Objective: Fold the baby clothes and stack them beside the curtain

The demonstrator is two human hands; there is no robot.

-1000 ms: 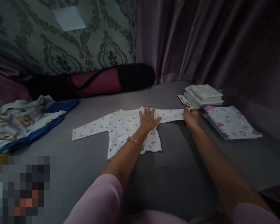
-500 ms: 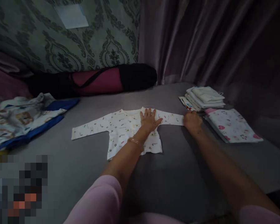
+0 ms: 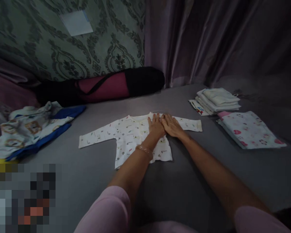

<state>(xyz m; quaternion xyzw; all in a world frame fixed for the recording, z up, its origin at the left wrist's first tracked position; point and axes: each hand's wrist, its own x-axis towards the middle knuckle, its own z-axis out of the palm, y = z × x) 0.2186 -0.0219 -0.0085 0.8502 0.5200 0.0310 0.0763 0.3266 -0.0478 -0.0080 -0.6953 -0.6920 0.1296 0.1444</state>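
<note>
A small white baby shirt (image 3: 128,136) with a scattered print lies spread on the grey bed sheet (image 3: 87,181), both sleeves stretched out sideways. My left hand (image 3: 156,127) rests flat on the shirt's upper right part, fingers spread. Right beside it, my right hand (image 3: 171,125) lies flat over the base of the right sleeve, its fingertips touching the left hand. Part of the shirt's right side is hidden under my hands and left forearm. The right sleeve's cuff shows past my right hand.
Folded white cloths (image 3: 218,98) are stacked at the back right, with a folded pink-and-white patterned cloth (image 3: 252,131) in front. Loose printed clothes (image 3: 31,126) lie at the left. A long black and maroon bag (image 3: 106,85) lies along the wall. Curtains hang behind.
My right hand has let go of the right cuff and moved left along the sleeve, opening flat beside my left hand. The left hand stays on the shirt.
</note>
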